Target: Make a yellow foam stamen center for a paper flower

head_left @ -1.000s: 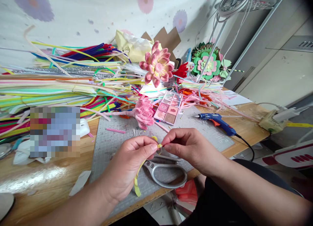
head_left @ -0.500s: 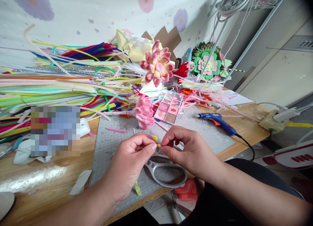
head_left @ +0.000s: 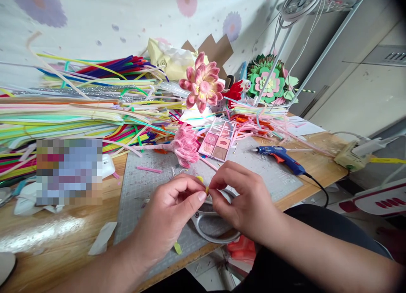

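Note:
My left hand (head_left: 173, 208) and my right hand (head_left: 241, 195) meet above the grey cutting mat (head_left: 135, 195), fingertips pinched together. Between them is a small yellow piece (head_left: 207, 191), mostly covered by the fingers; it looks like a bit of pipe cleaner. Part of a rounded yellow end shows just above my left fingertips. Grey-handled scissors (head_left: 213, 239) lie on the mat right under both hands, their blades hidden. Behind the hands rest a pink pipe cleaner flower (head_left: 186, 145) on its side and a makeup palette (head_left: 218, 140) of pinks and browns.
Bundles of coloured pipe cleaners (head_left: 63, 113) fill the table's back left. A blue glue gun (head_left: 281, 157) lies at the right, its cord running over the edge. A larger pink flower (head_left: 203, 86) stands behind. A yellow-green scrap (head_left: 178, 248) lies near the front edge.
My hands stay pinched on the yellow piece, with the fingers shifting slightly and my right hand a little lower over the scissors. The whole view has drifted slightly.

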A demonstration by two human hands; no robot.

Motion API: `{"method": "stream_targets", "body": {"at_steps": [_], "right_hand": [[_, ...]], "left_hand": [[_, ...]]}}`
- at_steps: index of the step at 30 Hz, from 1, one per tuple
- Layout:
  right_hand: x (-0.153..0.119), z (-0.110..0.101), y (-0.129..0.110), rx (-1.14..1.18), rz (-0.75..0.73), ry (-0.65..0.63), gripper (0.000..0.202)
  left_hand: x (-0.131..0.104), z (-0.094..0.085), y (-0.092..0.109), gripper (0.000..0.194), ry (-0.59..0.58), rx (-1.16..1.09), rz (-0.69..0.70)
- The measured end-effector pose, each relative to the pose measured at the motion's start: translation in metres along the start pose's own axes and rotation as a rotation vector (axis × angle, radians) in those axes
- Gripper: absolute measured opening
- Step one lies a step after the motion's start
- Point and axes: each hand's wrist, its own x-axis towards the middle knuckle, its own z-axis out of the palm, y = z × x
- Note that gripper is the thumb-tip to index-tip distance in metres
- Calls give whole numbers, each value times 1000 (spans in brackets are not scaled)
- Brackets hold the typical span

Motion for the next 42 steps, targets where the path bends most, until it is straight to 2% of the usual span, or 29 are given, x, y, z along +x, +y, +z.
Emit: {"method": "stream_targets", "body": {"at_steps": [3,7,16,20,30,38,42], "right_hand": [[-2,1,-2,-79,-68,5,9],[-3,1,-2,-138,-152,-2,12],[-4,-6,-1,-170,-231,-42,13],[-3,-6,1,-169,-207,-16,11],[-3,-3,-1,-166,-183,-7,12],[-2,-4,1,-130,-204,-60,10],[-1,-15,3,21,-180,-142,14]], "left_hand": [[0,0,0,15,-26,12,-11],[1,0,-1,15,-5,2,-35],[1,2,1,12,58,-158,-102],[2,1,2,10,53,-183,-92],[2,0,1,10,-34,-75,-51],[3,1,3,11,3,-9,-79],[3,-1,2,11,32,-25,-76]]}}
